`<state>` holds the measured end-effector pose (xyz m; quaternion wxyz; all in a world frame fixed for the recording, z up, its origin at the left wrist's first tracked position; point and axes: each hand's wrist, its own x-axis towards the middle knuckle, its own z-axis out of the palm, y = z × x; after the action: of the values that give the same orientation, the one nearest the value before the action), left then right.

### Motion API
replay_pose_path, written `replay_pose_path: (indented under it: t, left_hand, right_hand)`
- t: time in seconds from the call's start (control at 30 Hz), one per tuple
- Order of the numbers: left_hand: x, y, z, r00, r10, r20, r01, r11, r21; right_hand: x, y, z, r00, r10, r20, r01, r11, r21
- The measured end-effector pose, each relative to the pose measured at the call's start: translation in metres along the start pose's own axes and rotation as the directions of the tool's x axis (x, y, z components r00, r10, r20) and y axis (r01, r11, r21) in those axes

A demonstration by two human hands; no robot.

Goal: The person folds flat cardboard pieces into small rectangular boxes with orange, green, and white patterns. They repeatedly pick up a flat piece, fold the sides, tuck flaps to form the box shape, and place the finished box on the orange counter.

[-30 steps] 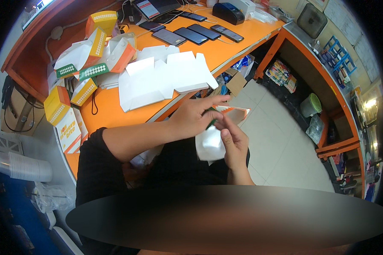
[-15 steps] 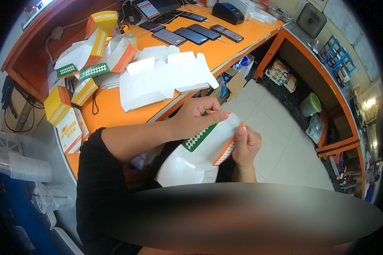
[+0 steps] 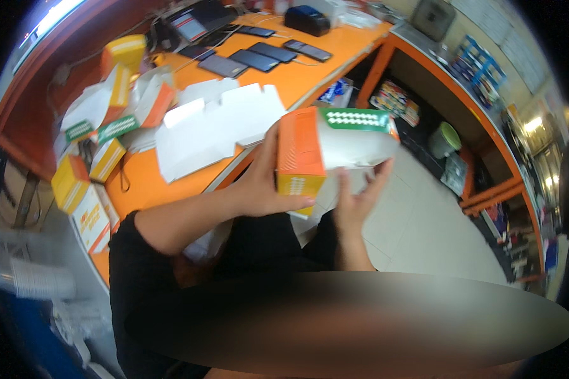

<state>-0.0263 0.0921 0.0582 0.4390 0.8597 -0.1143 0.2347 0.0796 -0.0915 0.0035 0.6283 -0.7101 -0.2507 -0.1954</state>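
Note:
A folded paper food carton [image 3: 300, 142] with orange, yellow, white and green faces is held in front of me, over the floor beside the counter. My left hand [image 3: 262, 180] grips its orange and yellow end, thumb along the near yellow side. At the white end near the green checkered flap, my right hand [image 3: 359, 197] touches the lower edge with thumb and fingers; some fingertips are hidden by the carton. To the left, white unfolded carton blanks [image 3: 218, 126] lie stacked on the orange counter [image 3: 152, 196]. Several part-folded cartons [image 3: 152, 98] are piled farther left.
Several phones [image 3: 253, 60] and a dark blue device [image 3: 306, 20] sit at the back of the counter. Right of the tiled floor [image 3: 417, 202] runs an orange-framed shelf unit [image 3: 376, 69] with a green-rimmed bin [image 3: 447, 140]. Stacked plastic tubs [image 3: 41, 279] stand at lower left.
The carton has been raised and turned, so its orange and yellow end now shows on the left. My left hand has shifted to that end; my right hand has moved beneath the white end.

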Motion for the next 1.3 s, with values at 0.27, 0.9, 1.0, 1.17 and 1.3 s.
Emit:
replay_pose_path:
  t: [0.27,0.9,1.0,1.17,1.3]
  left_hand:
    - [-0.006,0.014,0.007,0.930,-0.047,0.364,0.200,0.897,-0.395]
    - [0.005,0.073,-0.058,0.960,0.263,-0.094,-0.205,0.892,0.404]
    - [0.013,0.062,-0.091,0.891,0.399,-0.215,-0.225,0.802,0.554]
    - [0.001,0.034,-0.213,0.560,0.231,-0.796,0.392,0.772,0.500]
    - [-0.049,-0.003,-0.307,0.432,0.497,-0.753,0.701,0.340,0.627]
  right_hand:
    - [-0.010,-0.008,0.004,0.873,0.057,0.484,-0.106,0.992,0.074]
    - [0.067,-0.107,0.037,0.593,-0.702,0.393,0.804,0.493,-0.333]
    - [0.071,-0.117,0.057,0.696,-0.686,0.212,0.715,0.636,-0.290]
    - [0.069,-0.116,0.073,0.705,-0.696,0.132,0.706,0.707,-0.046]
    - [0.060,-0.099,0.102,0.659,-0.623,0.422,0.675,0.737,0.033]
